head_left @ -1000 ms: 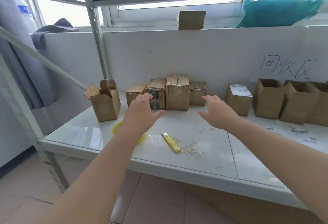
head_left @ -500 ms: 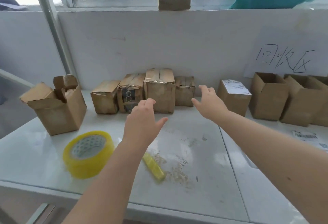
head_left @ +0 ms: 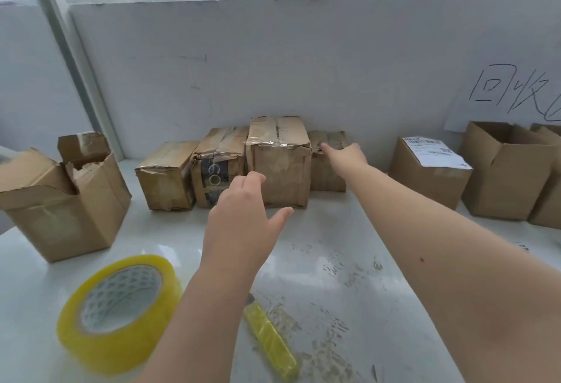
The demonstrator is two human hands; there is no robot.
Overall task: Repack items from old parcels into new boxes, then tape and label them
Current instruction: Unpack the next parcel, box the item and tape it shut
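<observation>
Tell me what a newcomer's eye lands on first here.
Two bare arms stretch across the white table, the left hand and right hand open toward a row of battered, taped parcels against the back wall. Near the front left lies a bright yellow tape roll, with a yellow utility knife just right of it.

— How is the left hand (head_left: 243,218)?
— Held forward, fingers relaxed, thumb spread to the right, holding nothing.
— And the right hand (head_left: 346,158)?
— Farther out, arm nearly straight, fingers extended, palm down, also holding nothing.
</observation>
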